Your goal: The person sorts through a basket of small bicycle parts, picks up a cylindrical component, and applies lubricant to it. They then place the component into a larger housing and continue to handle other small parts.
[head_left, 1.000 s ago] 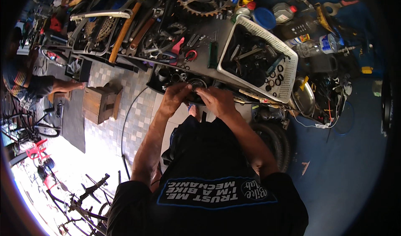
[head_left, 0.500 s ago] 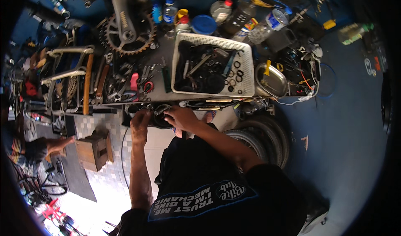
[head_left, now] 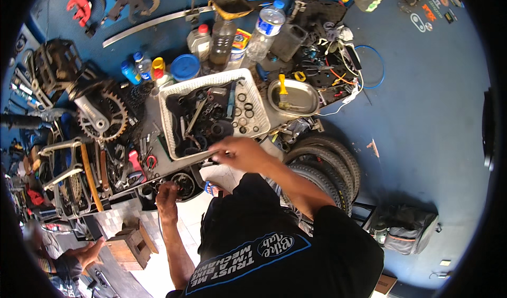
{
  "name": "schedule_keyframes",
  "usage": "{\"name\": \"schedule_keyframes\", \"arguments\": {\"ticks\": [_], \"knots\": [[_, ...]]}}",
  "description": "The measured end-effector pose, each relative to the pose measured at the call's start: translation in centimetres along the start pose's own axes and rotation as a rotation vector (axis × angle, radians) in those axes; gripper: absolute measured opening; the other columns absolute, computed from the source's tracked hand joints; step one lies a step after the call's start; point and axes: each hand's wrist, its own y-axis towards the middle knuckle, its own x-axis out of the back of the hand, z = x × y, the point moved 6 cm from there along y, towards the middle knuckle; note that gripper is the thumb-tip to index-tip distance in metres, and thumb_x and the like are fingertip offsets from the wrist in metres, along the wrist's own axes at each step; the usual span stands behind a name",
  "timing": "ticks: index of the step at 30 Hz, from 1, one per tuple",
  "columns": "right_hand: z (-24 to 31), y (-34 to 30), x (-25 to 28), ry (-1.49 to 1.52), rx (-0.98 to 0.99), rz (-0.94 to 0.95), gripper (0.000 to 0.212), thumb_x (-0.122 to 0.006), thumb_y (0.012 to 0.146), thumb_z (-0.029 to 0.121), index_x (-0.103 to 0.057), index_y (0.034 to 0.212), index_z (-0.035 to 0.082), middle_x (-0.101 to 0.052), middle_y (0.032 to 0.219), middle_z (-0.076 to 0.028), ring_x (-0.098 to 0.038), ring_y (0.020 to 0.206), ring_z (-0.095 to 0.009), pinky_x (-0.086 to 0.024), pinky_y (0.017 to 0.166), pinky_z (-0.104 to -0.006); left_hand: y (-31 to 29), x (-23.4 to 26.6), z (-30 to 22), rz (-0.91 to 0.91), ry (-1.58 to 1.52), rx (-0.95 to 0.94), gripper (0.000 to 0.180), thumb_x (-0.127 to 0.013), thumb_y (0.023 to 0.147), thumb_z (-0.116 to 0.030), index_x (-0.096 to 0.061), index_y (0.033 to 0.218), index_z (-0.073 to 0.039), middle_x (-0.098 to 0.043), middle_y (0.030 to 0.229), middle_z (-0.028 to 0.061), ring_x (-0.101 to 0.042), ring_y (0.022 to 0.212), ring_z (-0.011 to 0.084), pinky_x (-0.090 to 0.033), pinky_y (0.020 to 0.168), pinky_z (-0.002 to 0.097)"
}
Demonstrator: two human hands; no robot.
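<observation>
The right hand (head_left: pixel 238 154) has moved up to the white basket (head_left: pixel 259 105), pinching a thin tool (head_left: pixel 203 153).

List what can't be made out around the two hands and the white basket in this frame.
- Right hand, head view: it reaches the near rim of the white basket; whether the fingertips pinch anything is too small to tell.
- Left hand: rests against a dark round part; the fingers cover their contact, so grip is unclear.
- Basket contents: dark metal pieces overlap, individual parts indistinct.
- Lower left: a seated person is blurred and cut off by the fisheye rim.
</observation>
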Motion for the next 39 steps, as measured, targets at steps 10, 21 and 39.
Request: {"name": "schedule_keyframes", "arguments": {"ticks": [10,21,39], "knots": [[-16.3,-5.4,24.8,-0.059,-0.353,-0.684,0.029,-0.076,0.098,0.023,-0.077,0.124,0.013,-0.073,0.082,-0.005,-0.062,0.07,-0.013,-0.052,0.067,-0.0307,0.3,-9.6,-7.1,-0.01,-0.044,-0.011,0.022,-0.078,0.098,-0.011,-0.072,0.119,-0.005,-0.069,0.098,-0.0018,-0.062,0.083,0.0071,-0.053,0.068,0.0224],[-26.9,-14.9,35.1,-0.414,-0.664,-0.702,0.019,-0.074,0.095,0.028,-0.078,0.099,0.01,-0.078,0.092,-0.013,-0.076,0.087,-0.033,-0.058,0.075,-0.0439,1.0,-14.6,-8.3,-0.143,-0.068,-0.021,0.013,-0.076,0.101,-0.018,-0.071,0.107,-0.007,-0.074,0.096,0.0007,-0.071,0.082,0.008,-0.057,0.063,0.0236],[-30.8,-16.6,30.9,-0.685,-0.542,-0.235,0.028,-0.079,0.079,0.014,-0.072,0.104,0.004,-0.066,0.119,-0.018,-0.068,0.109,-0.041,-0.059,0.089,-0.0512,4.2,-32.2,-11.6,0.113,-0.406,0.165,0.024,-0.066,0.107,-0.018,-0.072,0.118,0.001,-0.078,0.112,0.015,-0.074,0.085,0.0197,-0.058,0.071,0.0321]]}}
